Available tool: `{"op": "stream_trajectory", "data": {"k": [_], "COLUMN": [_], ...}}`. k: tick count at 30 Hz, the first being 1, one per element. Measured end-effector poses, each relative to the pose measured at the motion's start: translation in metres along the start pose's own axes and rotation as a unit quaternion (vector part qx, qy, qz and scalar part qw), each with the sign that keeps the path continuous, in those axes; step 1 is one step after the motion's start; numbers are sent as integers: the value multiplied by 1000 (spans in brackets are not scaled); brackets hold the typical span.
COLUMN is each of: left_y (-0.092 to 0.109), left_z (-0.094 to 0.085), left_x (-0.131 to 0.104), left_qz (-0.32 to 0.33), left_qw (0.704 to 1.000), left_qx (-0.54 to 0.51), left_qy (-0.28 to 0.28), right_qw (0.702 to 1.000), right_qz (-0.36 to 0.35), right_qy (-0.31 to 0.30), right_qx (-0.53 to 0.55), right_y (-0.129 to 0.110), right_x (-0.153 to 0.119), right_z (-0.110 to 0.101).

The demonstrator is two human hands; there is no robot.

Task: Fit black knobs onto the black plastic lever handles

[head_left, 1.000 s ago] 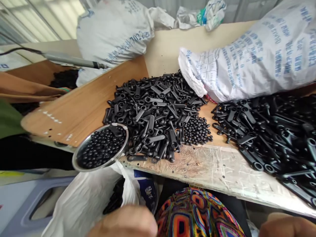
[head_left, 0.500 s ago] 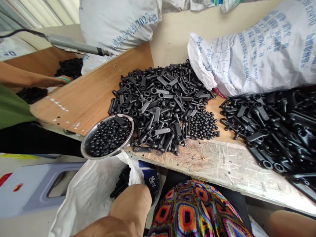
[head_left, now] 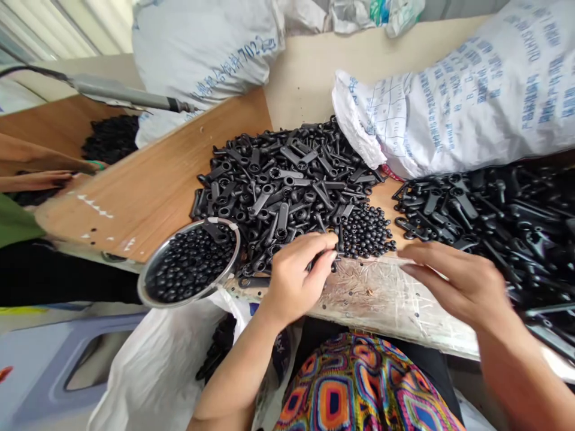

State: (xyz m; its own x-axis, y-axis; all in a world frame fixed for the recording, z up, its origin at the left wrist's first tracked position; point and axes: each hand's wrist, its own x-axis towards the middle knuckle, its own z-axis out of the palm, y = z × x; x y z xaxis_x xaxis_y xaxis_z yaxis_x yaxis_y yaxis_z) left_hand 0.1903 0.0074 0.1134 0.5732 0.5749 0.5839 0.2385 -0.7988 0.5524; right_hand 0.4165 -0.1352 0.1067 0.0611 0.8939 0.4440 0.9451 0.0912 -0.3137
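Note:
My left hand [head_left: 296,278] is over the front of a large heap of black crank-shaped parts [head_left: 287,185]. Its thumb and forefinger are drawn together beside a small dark piece; whether they grip it, I cannot make out. Over the table's front edge, my right hand [head_left: 462,284] reaches inward with fingers stretched out and slightly apart, nothing visible in them. Between the two hands lies a patch of small black beads with holes [head_left: 366,232]. Left of the heap, a round metal bowl [head_left: 144,293] holds many black knobs, with one crank part [head_left: 216,232] lying on top.
Another pile of black cranks [head_left: 507,209] covers the right side, below a printed white sack [head_left: 476,102]. A second sack [head_left: 206,48] stands behind a wooden divider [head_left: 157,185]. A power screwdriver [head_left: 126,90] hangs at upper left. A co-worker's hand [head_left: 45,179] is at far left.
Both my hands have come into view over the table, the left at the heap and the right near the beads. The view has shifted slightly. A co-worker's second hand now shows.

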Motion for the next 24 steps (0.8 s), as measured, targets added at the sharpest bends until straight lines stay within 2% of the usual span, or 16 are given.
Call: {"op": "stream_trajectory", "data": {"k": [1,3,6,8,14,21,24], "left_y": [-13,-34,-50,-54,-59,-73,-80], "left_z": [16,46,67,66,50,60,58], "left_x": [10,21,23,21,16,23,30], "left_qz": [4,-18,-52,-55,21,82,87], "left_qw": [999,983,938,923,910,889,897], "left_qx": [25,133,254,275,267,254,227], "left_qy": [-42,-124,-229,-263,-316,-372,-369], "right_qw": [999,981,933,919,922,931,936], "right_qz": [17,88,186,210,197,200,212], "right_qy": [-16,-98,-208,-239,-263,-255,-244], "right_qx": [-36,-140,-227,-232,-204,-168,-141], "right_y": [13,41,73,84,88,85,84], "right_x": [8,16,12,6,6,11,11], "right_z": [14,40,65,73,82,85,83]}}
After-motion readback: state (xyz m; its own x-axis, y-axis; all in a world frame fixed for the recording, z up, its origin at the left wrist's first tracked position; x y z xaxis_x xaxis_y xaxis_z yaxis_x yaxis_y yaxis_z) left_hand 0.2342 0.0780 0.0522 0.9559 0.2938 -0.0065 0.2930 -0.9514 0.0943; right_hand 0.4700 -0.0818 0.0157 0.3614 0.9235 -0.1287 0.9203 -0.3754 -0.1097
